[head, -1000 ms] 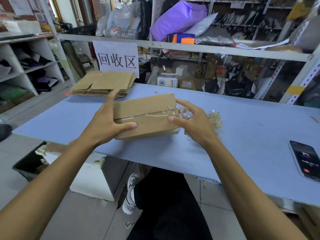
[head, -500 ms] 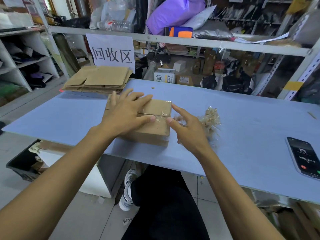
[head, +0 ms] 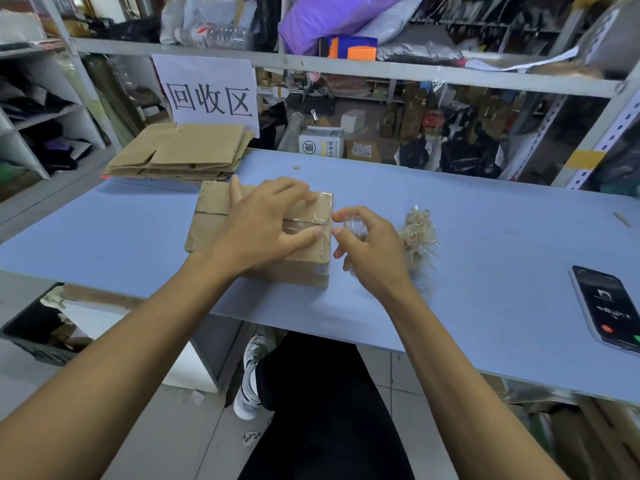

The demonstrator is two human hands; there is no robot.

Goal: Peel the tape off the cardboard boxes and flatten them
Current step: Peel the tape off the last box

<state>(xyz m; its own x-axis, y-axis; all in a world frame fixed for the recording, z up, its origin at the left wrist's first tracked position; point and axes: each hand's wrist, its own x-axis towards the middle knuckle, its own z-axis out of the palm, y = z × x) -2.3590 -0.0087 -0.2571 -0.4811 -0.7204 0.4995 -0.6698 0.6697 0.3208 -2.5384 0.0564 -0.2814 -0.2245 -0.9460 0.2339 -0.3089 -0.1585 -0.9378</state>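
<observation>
Cardboard box (head: 214, 223) lies flat on the blue worktop (head: 485, 237), near its front edge and left of centre, with clear tape (head: 323, 206) along the top seam and over the right end. Left hand (head: 263, 230) rests palm-down on the box lid, fingers (head: 294, 188) spread and fairly straight, thumb tip at the seam near the right edge. Right hand (head: 370, 244) sits just beside the box's right end, fingers curled round a crumpled bit of clear tape; index tip is at the seam, contact uncertain. Wad of removed tape (head: 417, 237) lies on the worktop just right of that hand. Stack of flattened boxes (head: 180, 152) at the far left, below a paper sign (head: 207, 91). Phone (head: 609, 308) lies at the near right edge, screen lit.
</observation>
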